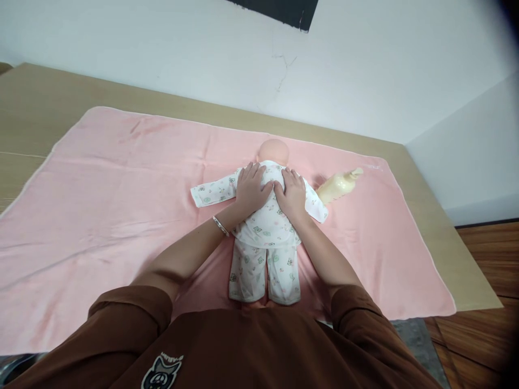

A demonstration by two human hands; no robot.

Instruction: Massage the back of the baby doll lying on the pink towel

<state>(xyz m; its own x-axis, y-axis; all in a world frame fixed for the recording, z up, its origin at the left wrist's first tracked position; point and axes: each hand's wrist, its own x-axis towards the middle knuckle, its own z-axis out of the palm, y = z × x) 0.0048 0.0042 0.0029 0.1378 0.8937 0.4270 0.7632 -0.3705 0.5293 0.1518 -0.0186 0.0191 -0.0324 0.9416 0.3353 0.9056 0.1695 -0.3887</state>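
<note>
A baby doll (273,149) lies face down, with its bald head toward the wall. It wears a white printed top (263,224) and matching trousers (248,270). Both my hands rest flat on its upper back. My left hand (252,189) is open on the left shoulder area, fingers spread toward the head. My right hand (292,192) lies open on the other side, its thumb close to the left thumb. The sleeves stretch out to both sides, and the doll's hands are hidden.
A pink blanket (133,232) lies under the doll on a wooden table (438,243). Right of the doll, a pale yellow pump bottle (338,185) lies on its side near the sleeve. A white wall (182,54) rises behind the table.
</note>
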